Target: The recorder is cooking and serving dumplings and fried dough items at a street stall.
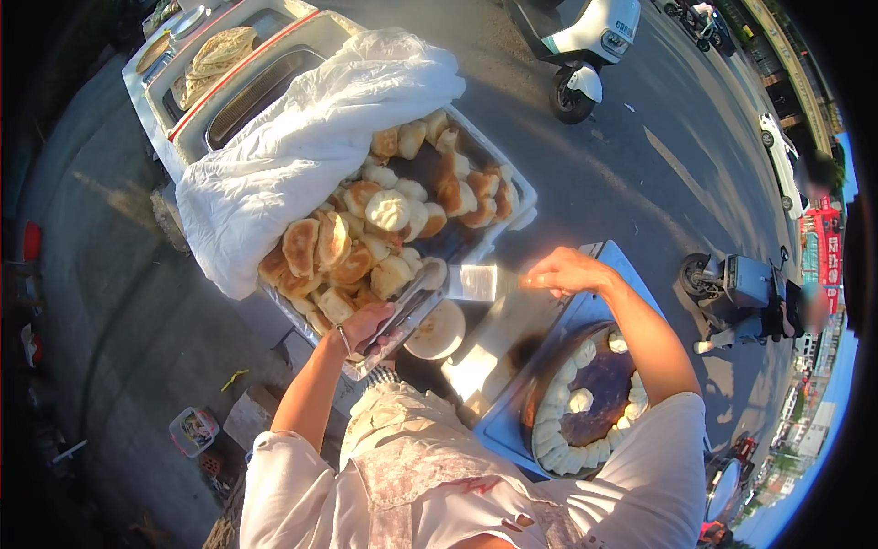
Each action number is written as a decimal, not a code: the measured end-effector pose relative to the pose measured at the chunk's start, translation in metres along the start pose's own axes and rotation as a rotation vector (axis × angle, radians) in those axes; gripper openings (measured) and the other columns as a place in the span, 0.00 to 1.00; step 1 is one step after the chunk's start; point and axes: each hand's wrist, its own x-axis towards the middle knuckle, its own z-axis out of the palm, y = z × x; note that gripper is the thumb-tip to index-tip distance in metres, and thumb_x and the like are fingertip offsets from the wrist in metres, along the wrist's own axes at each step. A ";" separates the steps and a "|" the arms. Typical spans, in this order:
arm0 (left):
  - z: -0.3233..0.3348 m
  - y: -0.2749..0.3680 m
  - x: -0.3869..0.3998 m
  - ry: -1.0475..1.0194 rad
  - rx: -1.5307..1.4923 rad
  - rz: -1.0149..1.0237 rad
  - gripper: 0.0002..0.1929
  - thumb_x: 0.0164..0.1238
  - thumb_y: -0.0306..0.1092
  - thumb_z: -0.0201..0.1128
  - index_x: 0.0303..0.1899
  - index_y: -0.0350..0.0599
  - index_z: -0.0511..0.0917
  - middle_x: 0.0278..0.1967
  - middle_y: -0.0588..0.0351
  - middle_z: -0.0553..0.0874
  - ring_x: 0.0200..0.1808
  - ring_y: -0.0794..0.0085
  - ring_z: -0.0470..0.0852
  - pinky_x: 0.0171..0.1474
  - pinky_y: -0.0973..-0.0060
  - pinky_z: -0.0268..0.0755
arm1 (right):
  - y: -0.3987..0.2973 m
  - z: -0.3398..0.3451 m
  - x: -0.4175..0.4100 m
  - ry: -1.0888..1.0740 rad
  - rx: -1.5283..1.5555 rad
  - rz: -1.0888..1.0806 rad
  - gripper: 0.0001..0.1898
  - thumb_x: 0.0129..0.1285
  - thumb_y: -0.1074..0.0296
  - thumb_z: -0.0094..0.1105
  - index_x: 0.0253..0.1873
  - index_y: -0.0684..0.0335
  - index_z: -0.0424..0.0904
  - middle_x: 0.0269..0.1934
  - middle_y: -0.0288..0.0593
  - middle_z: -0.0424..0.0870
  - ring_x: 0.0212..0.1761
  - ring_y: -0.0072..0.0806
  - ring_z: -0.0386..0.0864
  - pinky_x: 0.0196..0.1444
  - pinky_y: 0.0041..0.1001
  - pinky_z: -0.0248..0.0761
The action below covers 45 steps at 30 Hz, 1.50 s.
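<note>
My left hand (367, 328), with a bracelet on its wrist, grips a pair of metal tongs (411, 298) at the near edge of a tray. My right hand (566, 272) is closed on the handle of a flat metal spatula (473, 282), its bright blade by the tray's near right corner. Browned pan-fried buns (357, 261) are heaped in the tray (511, 199). A white cloth (309, 144) covers its far left part. Below my right forearm, a round pan (531, 418) holds pale buns (557, 418) around its rim and one (580, 400) inside the ring.
A white bowl (437, 331) sits below the spatula blade. Flatbreads (223, 51) lie in a container at the far left. A white scooter (590, 41) is parked beyond the tray. Another scooter (748, 281) and a person (761, 319) are at the right. A plastic tub (194, 431) stands on the ground.
</note>
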 end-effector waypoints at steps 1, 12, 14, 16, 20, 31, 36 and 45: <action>-0.004 -0.002 -0.004 0.000 0.002 -0.002 0.15 0.81 0.47 0.42 0.42 0.48 0.72 0.28 0.62 0.78 0.17 0.83 0.70 0.14 0.83 0.61 | 0.005 0.005 -0.002 0.001 0.003 -0.011 0.21 0.67 0.46 0.58 0.53 0.55 0.86 0.18 0.34 0.77 0.20 0.20 0.72 0.26 0.28 0.66; 0.001 0.000 -0.055 -0.015 0.103 -0.056 0.15 0.81 0.46 0.43 0.41 0.48 0.71 0.27 0.62 0.75 0.19 0.83 0.70 0.16 0.81 0.67 | 0.020 0.015 -0.012 0.572 -0.331 -0.259 0.14 0.65 0.65 0.55 0.54 0.48 0.83 0.31 0.50 0.84 0.36 0.47 0.83 0.39 0.42 0.74; 0.004 -0.004 -0.057 -0.010 0.084 -0.035 0.14 0.81 0.46 0.43 0.42 0.48 0.70 0.28 0.62 0.75 0.19 0.83 0.70 0.16 0.81 0.67 | 0.009 0.024 -0.009 0.673 -0.378 -0.272 0.14 0.65 0.66 0.56 0.54 0.47 0.83 0.30 0.50 0.84 0.35 0.47 0.83 0.39 0.42 0.74; 0.009 -0.006 -0.060 -0.028 0.014 0.031 0.13 0.81 0.46 0.45 0.42 0.47 0.70 0.29 0.61 0.75 0.20 0.83 0.70 0.15 0.81 0.66 | -0.002 0.029 -0.008 0.746 -0.464 -0.294 0.16 0.65 0.69 0.55 0.55 0.43 0.83 0.31 0.48 0.80 0.35 0.44 0.81 0.36 0.44 0.73; 0.015 -0.003 -0.069 -0.016 0.007 0.050 0.13 0.81 0.45 0.44 0.43 0.47 0.70 0.29 0.61 0.75 0.20 0.83 0.70 0.15 0.81 0.65 | -0.005 0.046 0.009 0.811 -0.642 -0.298 0.22 0.64 0.74 0.53 0.60 0.42 0.79 0.39 0.43 0.73 0.45 0.38 0.75 0.34 0.41 0.74; 0.011 -0.029 -0.080 0.008 -0.085 0.058 0.14 0.81 0.46 0.44 0.51 0.48 0.72 0.31 0.61 0.76 0.20 0.83 0.71 0.16 0.82 0.64 | 0.003 0.090 0.010 0.780 -0.744 -0.265 0.20 0.60 0.74 0.56 0.58 0.54 0.74 0.41 0.47 0.72 0.43 0.41 0.75 0.36 0.38 0.78; 0.019 -0.016 -0.080 0.034 -0.014 0.086 0.15 0.81 0.47 0.46 0.50 0.46 0.72 0.31 0.59 0.78 0.20 0.82 0.72 0.15 0.81 0.65 | 0.014 0.087 -0.038 0.844 -0.678 -0.258 0.20 0.60 0.75 0.54 0.57 0.51 0.76 0.35 0.44 0.71 0.41 0.39 0.76 0.37 0.37 0.77; 0.088 0.000 -0.044 -0.029 0.117 0.166 0.17 0.79 0.49 0.47 0.52 0.45 0.72 0.26 0.59 0.76 0.15 0.81 0.70 0.13 0.82 0.63 | 0.195 0.194 -0.199 0.815 0.949 0.052 0.13 0.67 0.67 0.50 0.52 0.65 0.76 0.28 0.37 0.76 0.24 0.22 0.72 0.27 0.25 0.66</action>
